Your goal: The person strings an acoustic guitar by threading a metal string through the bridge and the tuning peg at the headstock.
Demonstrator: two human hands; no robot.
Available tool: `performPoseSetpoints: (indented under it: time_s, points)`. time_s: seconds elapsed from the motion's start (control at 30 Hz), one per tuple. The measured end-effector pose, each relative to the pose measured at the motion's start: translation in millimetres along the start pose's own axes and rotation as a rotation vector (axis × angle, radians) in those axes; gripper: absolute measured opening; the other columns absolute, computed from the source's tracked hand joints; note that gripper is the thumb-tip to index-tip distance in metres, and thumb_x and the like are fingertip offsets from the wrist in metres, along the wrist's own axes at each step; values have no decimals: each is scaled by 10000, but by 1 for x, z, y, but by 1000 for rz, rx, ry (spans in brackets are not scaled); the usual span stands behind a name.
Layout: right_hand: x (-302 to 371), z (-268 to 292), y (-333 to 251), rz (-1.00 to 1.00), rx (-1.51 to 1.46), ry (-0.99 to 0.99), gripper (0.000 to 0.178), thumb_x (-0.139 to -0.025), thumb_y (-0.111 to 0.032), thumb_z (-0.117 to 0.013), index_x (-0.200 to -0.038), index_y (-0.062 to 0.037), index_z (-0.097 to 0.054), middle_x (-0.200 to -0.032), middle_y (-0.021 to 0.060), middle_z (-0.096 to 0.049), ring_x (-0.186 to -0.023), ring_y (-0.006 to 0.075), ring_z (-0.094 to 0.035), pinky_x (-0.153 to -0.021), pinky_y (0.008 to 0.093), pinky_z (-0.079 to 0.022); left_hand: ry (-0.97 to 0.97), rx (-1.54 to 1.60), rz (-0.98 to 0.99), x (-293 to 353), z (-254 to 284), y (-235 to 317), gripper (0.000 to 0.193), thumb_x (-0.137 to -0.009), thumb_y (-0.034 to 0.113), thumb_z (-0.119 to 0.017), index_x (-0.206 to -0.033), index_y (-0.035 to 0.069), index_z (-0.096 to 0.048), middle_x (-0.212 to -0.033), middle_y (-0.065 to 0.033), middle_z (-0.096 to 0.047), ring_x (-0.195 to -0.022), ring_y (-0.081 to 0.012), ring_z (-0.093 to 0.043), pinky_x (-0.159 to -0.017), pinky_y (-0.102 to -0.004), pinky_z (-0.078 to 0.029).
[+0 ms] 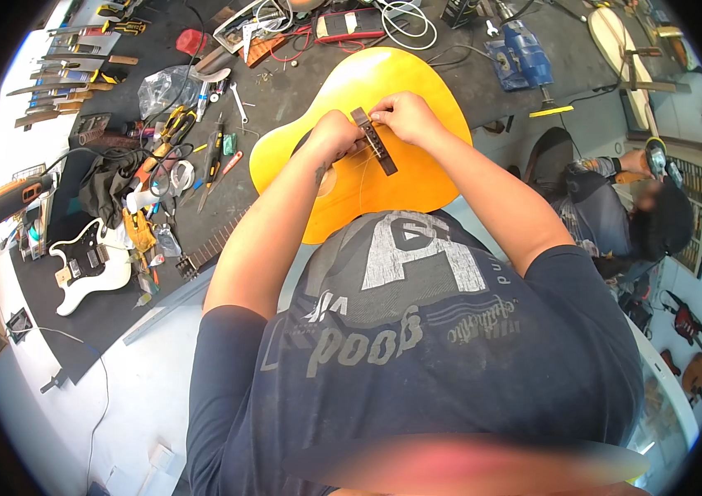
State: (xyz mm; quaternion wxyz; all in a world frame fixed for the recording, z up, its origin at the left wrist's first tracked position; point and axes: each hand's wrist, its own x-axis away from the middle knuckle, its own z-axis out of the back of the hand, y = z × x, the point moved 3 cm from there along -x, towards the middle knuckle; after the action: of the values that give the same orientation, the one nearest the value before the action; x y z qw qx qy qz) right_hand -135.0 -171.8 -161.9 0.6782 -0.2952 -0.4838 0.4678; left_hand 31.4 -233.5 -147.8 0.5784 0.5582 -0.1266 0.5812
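The dark workbench (pixel 281 97) is a crowded one. A yellow acoustic guitar (pixel 421 178) lies over its near edge, and off to the left a white electric guitar body (pixel 90 281) rests flat. Between and behind them (a proper jumble, seen from here) lie yellow-and-black pliers (pixel 176 126), a wrench (pixel 238 102), a crumpled clear bag (pixel 167 91) and a coiled white cable (pixel 432 35); a blue vise (pixel 525 59) stands toward the right.

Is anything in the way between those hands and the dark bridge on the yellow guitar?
Nothing visible. The left hand and the right hand are both at the dark bridge, on either side of its far end, with no tool visible between.
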Motion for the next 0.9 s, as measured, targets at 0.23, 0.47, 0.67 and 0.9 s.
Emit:
performPoseSetpoints:
  time_s: [0.23, 0.47, 0.67, 0.9]
  points:
    - [-1, -5, 0, -10, 25, -33, 185, -928, -144, -732, -1045, -11, -786, -971, 175, -771, -882, 268, -734, -828, 385, -568, 15, 63, -39, -3, -4, 3, 181, -879, 114, -734, -774, -32, -710, -617, -80, -639, -450, -144, -524, -423, -323, -363]
    - [1, -9, -2, 46, 86, -13, 177, -902, -122, -750, -1029, -5, -790, -931, 167, -774, -831, 246, -739, -796, 362, -573, 15, 37, -3, 1, -2, 8, 212, -879, 138, -720, -734, -16, -702, -606, -76, -632, -446, -143, -516, -422, -320, -357]
    - [3, -10, -6, 42, 132, -61, 162, -884, -119, -762, -1006, -16, -793, -940, 200, -763, -877, 304, -743, -815, 403, -573, 28, -22, -10, 6, -1, 0, 220, -854, 184, -716, -707, 20, -699, -622, -66, -658, -454, -151, -526, -449, -331, -382]
    - [-1, -16, -4, 79, 207, -52, 170, -893, -122, -736, -1010, -3, -766, -939, 197, -759, -890, 311, -742, -804, 411, -573, 131, -116, -156, 7, -6, -4, 205, -854, 184, -700, -762, 2, -718, -693, -136, -698, -644, -251, -659, -639, -394, -510]
